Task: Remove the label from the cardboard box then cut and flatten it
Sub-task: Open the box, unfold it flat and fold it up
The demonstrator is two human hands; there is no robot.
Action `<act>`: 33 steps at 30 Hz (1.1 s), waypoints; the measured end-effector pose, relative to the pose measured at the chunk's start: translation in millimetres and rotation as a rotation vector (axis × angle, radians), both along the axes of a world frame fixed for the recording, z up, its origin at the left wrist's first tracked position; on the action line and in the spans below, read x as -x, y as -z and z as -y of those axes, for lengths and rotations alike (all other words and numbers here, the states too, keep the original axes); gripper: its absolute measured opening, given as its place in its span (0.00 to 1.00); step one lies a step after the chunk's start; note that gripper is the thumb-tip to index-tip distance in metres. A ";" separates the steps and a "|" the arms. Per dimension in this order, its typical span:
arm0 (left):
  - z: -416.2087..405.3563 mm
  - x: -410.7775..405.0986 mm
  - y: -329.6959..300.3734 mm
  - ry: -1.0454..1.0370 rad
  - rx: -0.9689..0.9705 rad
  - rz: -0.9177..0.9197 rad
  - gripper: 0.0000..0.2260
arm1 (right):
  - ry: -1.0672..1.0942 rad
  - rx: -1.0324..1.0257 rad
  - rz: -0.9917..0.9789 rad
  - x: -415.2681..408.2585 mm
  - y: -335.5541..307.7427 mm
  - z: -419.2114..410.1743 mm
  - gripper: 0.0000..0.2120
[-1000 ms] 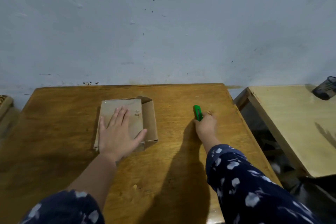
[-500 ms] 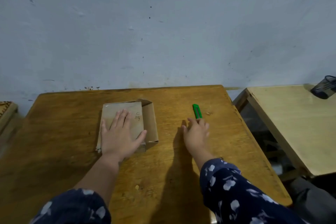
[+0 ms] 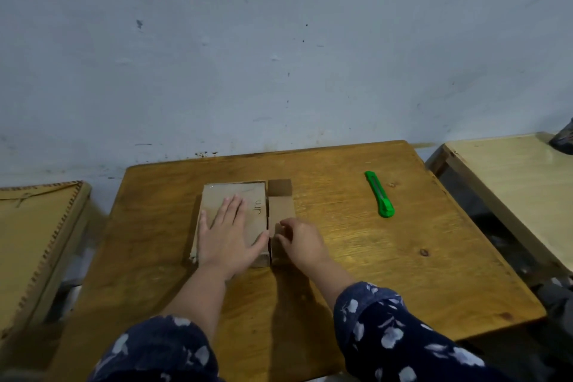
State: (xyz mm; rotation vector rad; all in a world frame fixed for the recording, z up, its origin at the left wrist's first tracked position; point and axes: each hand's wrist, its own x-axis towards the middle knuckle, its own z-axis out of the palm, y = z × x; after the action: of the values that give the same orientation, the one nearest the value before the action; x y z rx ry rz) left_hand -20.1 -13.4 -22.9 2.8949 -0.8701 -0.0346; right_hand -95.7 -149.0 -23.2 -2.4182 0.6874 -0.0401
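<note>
A flattened brown cardboard box [image 3: 235, 195] lies on the wooden table [image 3: 372, 257], with dark handwriting on its top. My left hand [image 3: 228, 234] presses flat on it, fingers spread. A side flap [image 3: 280, 208] of the box lies folded out to the right. My right hand [image 3: 302, 242] rests on the near end of that flap, fingers curled onto the cardboard. A green utility knife [image 3: 379, 198] lies alone on the table, to the right of the box and apart from both hands.
A pale wooden table [image 3: 521, 183] stands to the right across a gap, with a dark object [image 3: 562, 139] at its far edge. A woven-edged board [image 3: 34, 242] sits at the left. A blue-grey wall runs behind the table.
My right hand let go of the green knife, left it on the table and moved left onto the box's side flap. My left hand stayed pressed on the box.
</note>
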 end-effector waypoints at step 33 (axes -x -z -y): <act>-70.8 -21.3 -7.3 0.365 -0.019 -0.026 0.40 | 0.123 0.249 -0.061 -52.4 -20.8 -18.9 0.12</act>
State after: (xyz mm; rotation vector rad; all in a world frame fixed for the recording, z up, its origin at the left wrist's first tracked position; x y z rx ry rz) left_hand 1.2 57.4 -15.6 2.7029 -1.3854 -0.1131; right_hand -43.3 -130.1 -2.4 -2.6193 0.9057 -0.1077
